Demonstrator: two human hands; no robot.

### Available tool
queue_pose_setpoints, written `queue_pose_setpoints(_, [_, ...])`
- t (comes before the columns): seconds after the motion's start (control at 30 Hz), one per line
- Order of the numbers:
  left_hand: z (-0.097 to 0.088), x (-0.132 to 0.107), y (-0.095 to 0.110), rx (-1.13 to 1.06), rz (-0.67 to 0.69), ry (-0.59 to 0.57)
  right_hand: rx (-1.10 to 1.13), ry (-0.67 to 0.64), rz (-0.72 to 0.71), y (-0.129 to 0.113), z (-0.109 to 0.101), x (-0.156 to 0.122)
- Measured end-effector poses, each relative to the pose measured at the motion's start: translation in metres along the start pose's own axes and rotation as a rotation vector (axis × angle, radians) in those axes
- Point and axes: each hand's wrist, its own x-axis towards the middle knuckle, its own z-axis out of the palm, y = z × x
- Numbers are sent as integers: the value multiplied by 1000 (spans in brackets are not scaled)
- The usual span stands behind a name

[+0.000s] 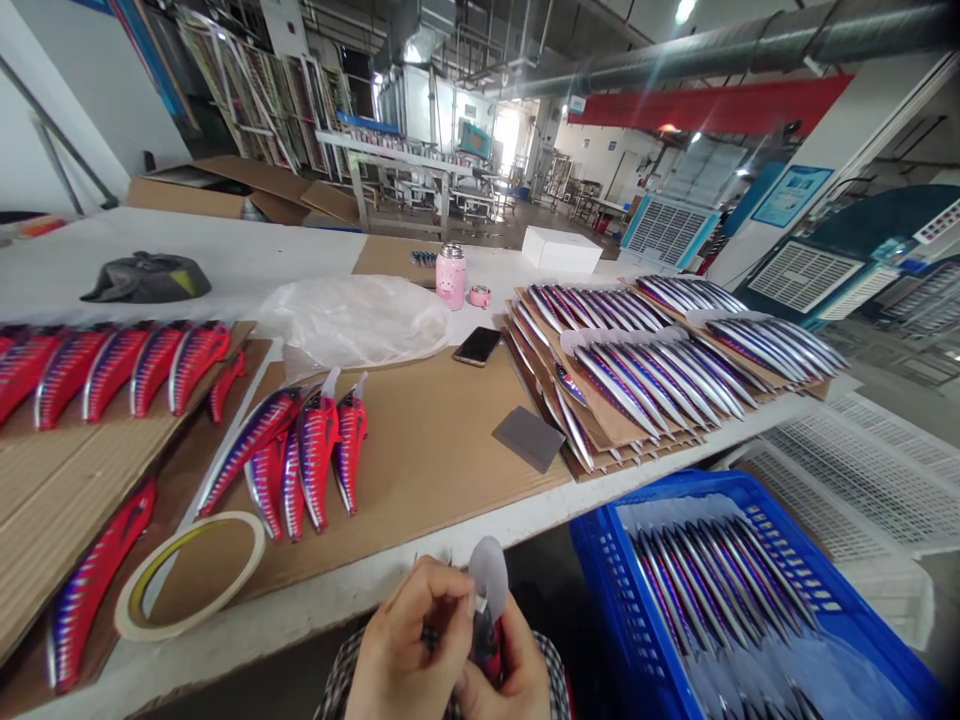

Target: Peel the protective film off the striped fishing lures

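So the fishing lure (pixel 491 645) is down at the near edge of the table, held over a checkered garment (pixel 556 668). Right hand (pixel 517 665) is curled around its body, thumb and fingers closed on it, pretty snug. Left hand (pixel 412 635) has thumb and fingertips drawn together at the head, by the base of the rounded, cloudy lip (pixel 489 568); can't tell what exactly is between them. Most of the body's hidden, just some red and dark showing. My guess: light, stiff, hard shell, and slick if the finish is as glossy as on the red lures (pixel 315 455) lying on the cardboard (pixel 442 455) just past the edge. I'd hold it around the thick middle and go easy on that lip, since it's thin and probably the bit that'd bend or scratch. To the right, a blue crate (pixel 609 585) holds a row of silvery-purple lures (pixel 720 580). Further back there's 1 gray card (pixel 529 438), 1 phone (pixel 478 346), a crumpled plastic bag (pixel 352 320) and 1 pink bottle (pixel 451 278).
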Motion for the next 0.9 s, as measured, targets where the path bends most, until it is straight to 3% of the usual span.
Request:
queue_pose_setpoints(0.23, [2,-5,-4,-332,-282,7,152,-75,-11,-12,0,1])
queue_pose_setpoints(0.33, [2,-4,2,-411,-323,57,232,-126,-19,-18,1,1])
queue_pose_setpoints(0.5, [0,-3,2,-344,-250,29,254,-129,-41,-21,4,-1])
queue_pose_setpoints(0.67, [1,-7,-1,-251,-166,25,103,-19,-42,-14,3,-3])
queue_pose_setpoints(0.9, [-2,-3,4,11,166,36,-162,39,-63,-15,-3,-3])
